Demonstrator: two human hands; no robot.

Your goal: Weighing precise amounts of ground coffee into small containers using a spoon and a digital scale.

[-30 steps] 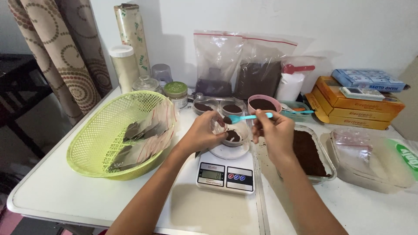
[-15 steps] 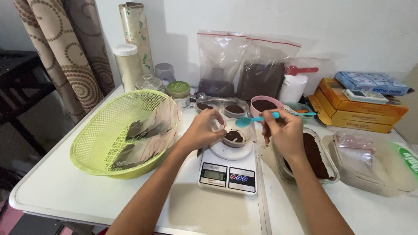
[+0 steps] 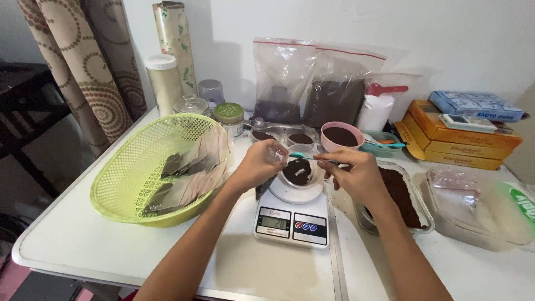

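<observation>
A small clear container (image 3: 298,171) of dark brown powder sits on the round plate of a white digital kitchen scale (image 3: 292,216). My left hand (image 3: 261,165) pinches the container's left rim, holding it open. My right hand (image 3: 356,174) grips a thin teal spoon (image 3: 304,156) by the handle. The spoon lies nearly level, with its bowl just above the container's far edge. The two hands are close together over the scale.
A lime green basket (image 3: 128,184) with several filled pouches sits on the left. Behind the scale are a pink bowl (image 3: 341,135) of powder, two small cups, jars and zip bags (image 3: 340,83). A clear tray of brown powder (image 3: 402,195), a lidded box (image 3: 479,207) and orange boxes (image 3: 457,142) are on the right.
My right hand has brought the teal spoon down and to the left, from near the pink bowl to just over the container. My left hand stays on the container.
</observation>
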